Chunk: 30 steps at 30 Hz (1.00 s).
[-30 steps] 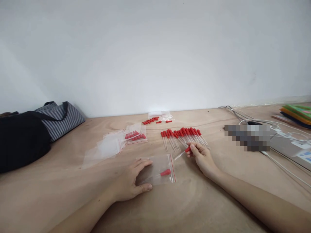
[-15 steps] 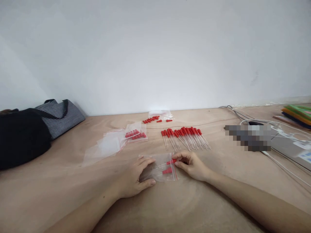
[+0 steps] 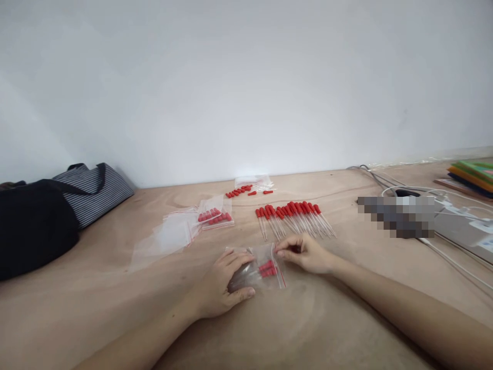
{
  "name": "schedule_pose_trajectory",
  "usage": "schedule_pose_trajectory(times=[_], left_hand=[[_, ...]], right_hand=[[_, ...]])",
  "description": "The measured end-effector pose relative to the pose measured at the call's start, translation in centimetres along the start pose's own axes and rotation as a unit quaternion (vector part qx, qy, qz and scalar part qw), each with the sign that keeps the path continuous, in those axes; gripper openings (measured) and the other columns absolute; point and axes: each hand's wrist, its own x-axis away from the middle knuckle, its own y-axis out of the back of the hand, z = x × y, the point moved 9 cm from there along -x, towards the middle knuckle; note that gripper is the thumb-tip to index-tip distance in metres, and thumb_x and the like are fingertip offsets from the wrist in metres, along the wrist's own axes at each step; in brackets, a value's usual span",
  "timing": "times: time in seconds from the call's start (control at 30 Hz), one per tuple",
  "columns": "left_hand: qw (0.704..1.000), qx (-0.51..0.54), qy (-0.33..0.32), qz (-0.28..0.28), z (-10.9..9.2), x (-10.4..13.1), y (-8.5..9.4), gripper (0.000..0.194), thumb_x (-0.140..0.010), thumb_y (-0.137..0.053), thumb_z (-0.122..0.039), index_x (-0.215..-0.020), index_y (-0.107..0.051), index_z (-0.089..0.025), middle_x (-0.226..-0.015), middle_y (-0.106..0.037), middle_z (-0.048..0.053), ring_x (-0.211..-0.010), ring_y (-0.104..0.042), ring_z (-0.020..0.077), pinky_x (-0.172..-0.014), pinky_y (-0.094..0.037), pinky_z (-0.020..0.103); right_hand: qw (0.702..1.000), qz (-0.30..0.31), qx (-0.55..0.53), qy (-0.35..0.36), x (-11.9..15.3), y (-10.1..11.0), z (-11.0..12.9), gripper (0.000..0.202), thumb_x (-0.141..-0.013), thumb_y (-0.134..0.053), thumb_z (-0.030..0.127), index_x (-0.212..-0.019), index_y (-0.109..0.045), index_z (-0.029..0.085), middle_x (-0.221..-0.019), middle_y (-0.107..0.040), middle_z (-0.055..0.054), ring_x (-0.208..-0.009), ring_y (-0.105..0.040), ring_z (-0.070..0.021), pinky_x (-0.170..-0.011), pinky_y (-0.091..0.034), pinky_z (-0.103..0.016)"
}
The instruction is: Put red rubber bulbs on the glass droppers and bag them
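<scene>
A clear zip bag (image 3: pixel 265 253) lies flat on the table, its red-lined edge to the right. Red-capped droppers (image 3: pixel 267 269) are inside it, caps near that edge and clear tubes to the left. My left hand (image 3: pixel 227 281) rests on the bag's left part with thumb and fingers spread. At the top right corner, my right hand (image 3: pixel 302 253) pinches the bag's edge between thumb and fingertips. Just beyond is a row of red-capped droppers (image 3: pixel 290 211). Left of that row, filled bags (image 3: pixel 215 218) lie beside flat clear bags (image 3: pixel 165 234).
Loose red caps (image 3: pixel 239 191) and clear tubes lie near the wall. At the left are a black bag (image 3: pixel 38 226) and a striped bag (image 3: pixel 102 192). Cables, a laptop (image 3: pixel 454 228), a blurred-out dark object (image 3: pixel 396 217) and colourful folders (image 3: pixel 472 177) stand at the right.
The upper dropper has moved left, deeper into the bag, so the red caps now lie together. My right fingers have gone from the dropper to the bag's edge. My left hand shifted slightly right.
</scene>
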Motion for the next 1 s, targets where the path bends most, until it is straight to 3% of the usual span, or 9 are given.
schedule_pose_trajectory(times=[0.1, 0.2, 0.37, 0.53, 0.67, 0.83, 1.0], left_hand=[[1.0, -0.002, -0.003, 0.008, 0.3, 0.0, -0.1, 0.051, -0.075, -0.052, -0.048, -0.119, -0.045, -0.022, -0.127, -0.047, 0.008, -0.119, -0.04, 0.028, -0.103, -0.022, 0.049], [1.0, -0.003, -0.005, 0.021, 0.7, 0.1, -0.2, 0.052, -0.076, -0.051, -0.048, -0.121, -0.043, -0.022, -0.127, -0.047, 0.009, -0.119, -0.038, 0.0283, -0.102, -0.023, 0.049], [1.0, -0.001, -0.003, 0.026, 1.1, 0.2, -0.2, 0.052, -0.076, -0.05, -0.048, -0.121, -0.043, -0.024, -0.126, -0.049, 0.007, -0.119, -0.039, 0.0282, -0.102, -0.024, 0.049], [0.999, -0.006, -0.008, 0.031, 1.2, 0.3, -0.4, 0.052, -0.077, -0.049, -0.048, -0.122, -0.042, -0.024, -0.128, -0.047, 0.007, -0.12, -0.037, 0.0284, -0.102, -0.023, 0.05], [1.0, -0.002, -0.007, 0.024, 1.6, 0.4, -0.6, 0.053, -0.077, -0.05, -0.048, -0.123, -0.04, -0.024, -0.129, -0.046, 0.008, -0.121, -0.036, 0.0292, -0.101, -0.024, 0.05], [1.0, 0.014, 0.005, 0.02, 1.8, 0.6, -0.6, 0.059, -0.077, -0.051, -0.046, -0.128, -0.031, -0.022, -0.128, -0.046, 0.008, -0.121, -0.036, 0.0281, -0.101, -0.026, 0.049], [1.0, 0.026, -0.005, 0.01, 1.7, 0.7, -0.5, 0.06, -0.077, -0.052, -0.043, -0.129, -0.029, -0.023, -0.127, -0.047, 0.006, -0.12, -0.037, 0.0271, -0.101, -0.026, 0.048]], right_hand=[[0.99, -0.094, 0.078, -0.07, -1.8, 3.3, -1.5, 0.021, -0.072, -0.057, 0.036, -0.07, -0.063, 0.016, -0.063, -0.061, -0.002, -0.056, -0.053, -0.0117, -0.052, -0.039, -0.023], [0.955, -0.121, 0.231, -0.144, -3.9, 4.6, -1.7, 0.02, -0.069, -0.058, 0.038, -0.065, -0.063, 0.018, -0.064, -0.063, -0.002, -0.061, -0.056, -0.0143, -0.053, -0.039, -0.024], [0.908, -0.131, 0.343, -0.201, -6.8, 3.4, -0.7, 0.027, -0.065, -0.059, 0.046, -0.074, -0.066, 0.022, -0.083, -0.066, -0.007, -0.081, -0.059, -0.0247, -0.064, -0.041, -0.032], [0.89, -0.128, 0.368, -0.237, -8.2, 2.2, -1.0, 0.024, -0.065, -0.059, 0.037, -0.081, -0.064, 0.019, -0.088, -0.065, -0.011, -0.086, -0.059, -0.0263, -0.068, -0.042, -0.034], [0.893, -0.107, 0.354, -0.256, -8.8, 1.9, -1.7, 0.03, -0.058, -0.064, 0.038, -0.079, -0.063, 0.018, -0.086, -0.065, -0.01, -0.082, -0.061, -0.0266, -0.066, -0.044, -0.034], [0.91, -0.099, 0.32, -0.244, -9.1, 1.4, -1.6, 0.022, -0.065, -0.058, 0.034, -0.075, -0.059, 0.015, -0.084, -0.064, -0.012, -0.082, -0.06, -0.0287, -0.065, -0.043, -0.036], [0.952, -0.076, 0.243, -0.168, -8.5, 1.6, 0.2, 0.025, -0.076, -0.045, 0.032, -0.057, -0.049, 0.016, -0.064, -0.06, -0.003, -0.067, -0.059, -0.0151, -0.059, -0.042, -0.023]])
